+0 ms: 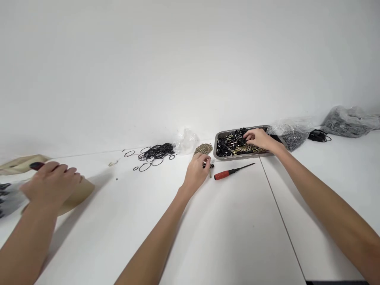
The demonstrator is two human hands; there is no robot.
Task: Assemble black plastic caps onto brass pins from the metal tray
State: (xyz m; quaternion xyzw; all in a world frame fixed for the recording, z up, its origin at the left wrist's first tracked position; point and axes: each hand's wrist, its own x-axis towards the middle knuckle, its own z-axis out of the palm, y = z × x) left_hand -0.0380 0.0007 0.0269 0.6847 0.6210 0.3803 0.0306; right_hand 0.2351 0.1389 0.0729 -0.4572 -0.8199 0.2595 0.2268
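My left hand (196, 171) is closed in a pinch just in front of a heap of small brass-coloured nuts (204, 149). Between its fingertips is a small black part with a brass-coloured screw (210, 173) pointing down. My right hand (259, 138) reaches over the metal tray (234, 158), its fingers bent together among black parts and long brass-coloured screws (237, 149). Whatever those fingertips grip is too small to make out. A screwdriver (222, 174) with a red and black handle lies on the table between my hands, in front of the tray.
Black rubber rings (158, 152) lie loose left of a crumpled clear bag (187, 141). Right of the tray are a bag of dark parts (292, 136), a black bundle (318, 135) and another filled bag (346, 121). Another person's hand (56, 182) grips a dark handle at left, by beige material (78, 196).
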